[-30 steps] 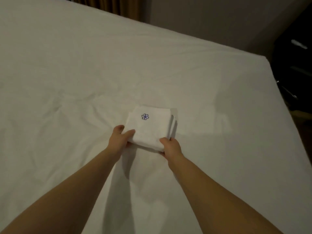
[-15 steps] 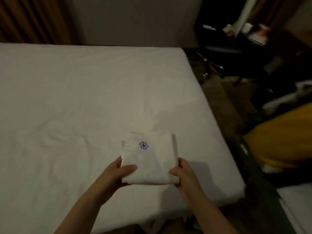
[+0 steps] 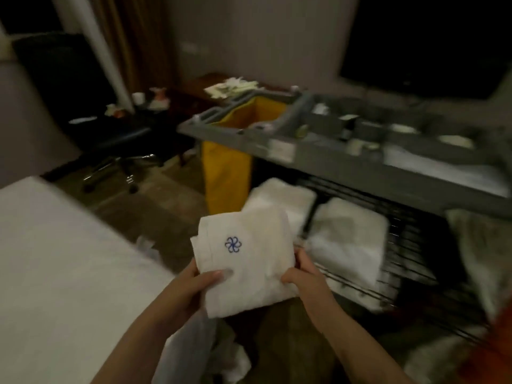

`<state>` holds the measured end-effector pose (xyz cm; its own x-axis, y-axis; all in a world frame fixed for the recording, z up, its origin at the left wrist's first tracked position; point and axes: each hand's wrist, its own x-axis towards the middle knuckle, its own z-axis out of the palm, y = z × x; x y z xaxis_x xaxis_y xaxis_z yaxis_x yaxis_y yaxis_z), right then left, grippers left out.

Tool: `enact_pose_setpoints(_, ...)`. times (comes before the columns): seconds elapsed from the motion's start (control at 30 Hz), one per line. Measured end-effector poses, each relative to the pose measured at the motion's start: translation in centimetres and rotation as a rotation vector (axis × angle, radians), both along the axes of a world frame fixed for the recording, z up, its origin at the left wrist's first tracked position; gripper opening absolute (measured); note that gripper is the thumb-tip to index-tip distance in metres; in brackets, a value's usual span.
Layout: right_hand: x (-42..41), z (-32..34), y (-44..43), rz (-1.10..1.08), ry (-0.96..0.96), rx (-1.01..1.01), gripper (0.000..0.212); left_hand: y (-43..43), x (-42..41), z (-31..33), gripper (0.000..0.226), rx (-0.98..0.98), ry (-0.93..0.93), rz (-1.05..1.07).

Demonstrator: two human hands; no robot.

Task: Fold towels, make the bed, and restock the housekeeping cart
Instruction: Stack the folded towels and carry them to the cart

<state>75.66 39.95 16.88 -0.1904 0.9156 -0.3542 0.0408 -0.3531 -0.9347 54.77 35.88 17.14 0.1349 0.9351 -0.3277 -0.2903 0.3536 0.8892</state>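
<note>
I hold a folded white towel (image 3: 249,261) with a blue flower emblem in the air, between the bed and the cart. My left hand (image 3: 198,284) grips its near left edge, thumb on top. My right hand (image 3: 303,275) grips its right edge. The grey housekeeping cart (image 3: 346,159) stands just beyond, at the right. On its wire shelf (image 3: 410,245) lie folded white towels (image 3: 349,236), a little past the towel that I hold. The white bed (image 3: 55,273) fills the lower left.
A yellow laundry bag (image 3: 225,173) hangs at the cart's left end. Small supplies sit in the cart's top tray. A black office chair (image 3: 116,145) and a dark desk with cups stand at the back left. Crumpled white cloth (image 3: 205,353) lies on the floor below my arms.
I have lifted the folded towel off the bed and turned right with it; the cart now fills the view and the bed has slid to the left.
</note>
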Motion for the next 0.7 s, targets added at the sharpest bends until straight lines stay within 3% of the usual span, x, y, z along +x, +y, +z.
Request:
enact_pose_setpoints(0.1,8.5,0.1,0.6,-0.18,0.001,0.055,0.044,4.8,8.9,-0.3,0.104,-0.042,-0.023,-0.105)
enact_pose_setpoints(0.23,17.1,-2.2,0.8,-0.467,-0.09,0.043,0.035,9.6,18.6,-1.9,0.047,-0.055,-0.008,-0.248)
enact_pose_setpoints(0.3,20.4,-3.6,0.8,-0.577,-0.141,0.017,0.033,11.6,22.7,-3.2,0.036,-0.075,0.031,-0.294)
enact_pose_setpoints(0.47,26.4,-5.9,2.2,-0.735,-0.281,-0.07,0.049,15.9,30.8,-6.8,0.037,-0.039,0.187,-0.416)
enact_pose_setpoints(0.63,29.2,-7.6,5.0,-0.727,-0.409,-0.073,0.063,19.9,35.4,-8.8,0.041,-0.071,0.226,-0.495)
enact_pose_setpoints(0.7,29.9,-8.7,6.5,-0.712,-0.416,-0.105,0.062,21.6,35.9,-9.8,0.043,-0.087,0.333,-0.546)
